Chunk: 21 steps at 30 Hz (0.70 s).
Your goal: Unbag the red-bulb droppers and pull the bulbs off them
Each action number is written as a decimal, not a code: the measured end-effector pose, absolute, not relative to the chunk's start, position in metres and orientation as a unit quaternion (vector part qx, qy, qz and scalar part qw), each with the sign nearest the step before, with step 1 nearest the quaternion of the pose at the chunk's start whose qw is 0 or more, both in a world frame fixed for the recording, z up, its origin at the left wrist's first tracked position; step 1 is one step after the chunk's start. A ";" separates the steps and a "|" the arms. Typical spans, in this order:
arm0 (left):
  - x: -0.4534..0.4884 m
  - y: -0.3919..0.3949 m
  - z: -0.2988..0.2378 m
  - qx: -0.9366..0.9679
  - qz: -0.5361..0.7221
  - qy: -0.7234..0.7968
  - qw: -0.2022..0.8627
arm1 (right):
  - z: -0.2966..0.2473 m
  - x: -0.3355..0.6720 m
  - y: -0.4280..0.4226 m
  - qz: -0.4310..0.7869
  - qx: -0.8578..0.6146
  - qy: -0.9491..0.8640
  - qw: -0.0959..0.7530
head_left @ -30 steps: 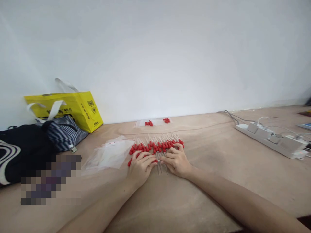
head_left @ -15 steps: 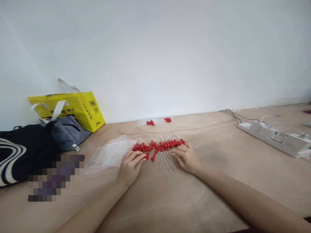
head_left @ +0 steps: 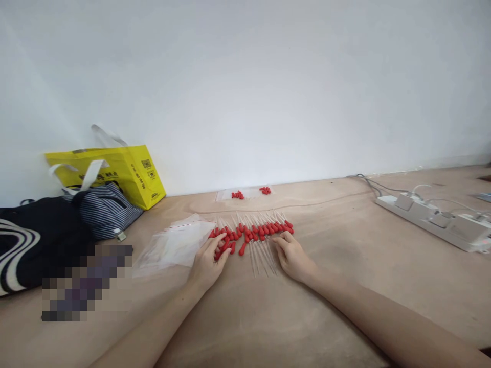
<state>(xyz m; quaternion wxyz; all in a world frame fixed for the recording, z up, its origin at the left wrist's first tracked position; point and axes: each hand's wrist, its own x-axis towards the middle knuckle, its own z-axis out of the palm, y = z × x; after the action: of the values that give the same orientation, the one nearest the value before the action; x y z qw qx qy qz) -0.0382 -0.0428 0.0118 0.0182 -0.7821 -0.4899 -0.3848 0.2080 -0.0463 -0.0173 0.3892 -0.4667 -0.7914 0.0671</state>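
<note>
A row of glass droppers with red rubber bulbs (head_left: 270, 227) lies on the wooden table, their tubes pointing toward the wall. In front of them, several bare glass tubes (head_left: 261, 258) lie side by side. My left hand (head_left: 209, 258) curls around a few loose red rubber bulbs (head_left: 222, 250), thumb and fingers on either side. One more bulb (head_left: 242, 249) lies just right of it. At the right end of the bare tubes, my right hand (head_left: 293, 258) has thumb and forefinger pinched by a glass tube; its fingertips partly hide the contact.
Clear plastic zip bags (head_left: 180, 237) lie left of the droppers. Another bag with red bulbs (head_left: 238, 194) rests near the wall. A yellow bag (head_left: 148, 176), a striped pouch (head_left: 105, 212) and a dark bag (head_left: 46, 245) stand left. A power strip (head_left: 425, 217) with plugs sits right.
My left hand's fingers have spread a little and lifted, uncovering more of the bulbs beneath. My right hand has drawn slightly back from the row of red bulbs, its fingers more bent.
</note>
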 end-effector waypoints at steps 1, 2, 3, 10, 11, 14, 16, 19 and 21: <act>-0.037 -0.042 0.011 -0.777 -0.383 -0.500 0.019 | -0.016 0.206 -0.047 0.074 -0.462 -0.792 0.391; -0.036 -0.041 0.011 -0.771 -0.381 -0.510 0.021 | -0.014 0.204 -0.047 0.082 -0.459 -0.793 0.392; -0.036 -0.040 0.011 -0.765 -0.380 -0.520 0.022 | -0.013 0.202 -0.048 0.091 -0.456 -0.794 0.392; -0.040 -0.038 0.014 -0.756 -0.374 -0.536 0.039 | -0.004 0.199 -0.053 0.111 -0.449 -0.793 0.395; -0.040 -0.038 0.016 -0.757 -0.374 -0.532 0.057 | -0.004 0.200 -0.052 0.111 -0.445 -0.792 0.402; -0.038 -0.034 0.024 -0.764 -0.355 -0.526 0.113 | -0.004 0.204 -0.048 0.106 -0.435 -0.786 0.426; -0.032 -0.029 0.031 -0.777 -0.322 -0.524 0.136 | -0.003 0.207 -0.046 0.099 -0.434 -0.779 0.441; -0.015 -0.019 0.042 -0.803 -0.264 -0.514 0.143 | -0.002 0.211 -0.044 0.088 -0.438 -0.768 0.459; -0.001 -0.011 0.047 -0.816 -0.237 -0.509 0.136 | -0.001 0.214 -0.043 0.083 -0.443 -0.760 0.468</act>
<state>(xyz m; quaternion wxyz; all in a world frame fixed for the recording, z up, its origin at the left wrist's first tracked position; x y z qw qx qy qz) -0.0014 -0.0113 0.0467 0.1356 -0.8164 -0.5089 -0.2370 0.2137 -0.0433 -0.0012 0.4682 -0.4426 -0.7603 0.0833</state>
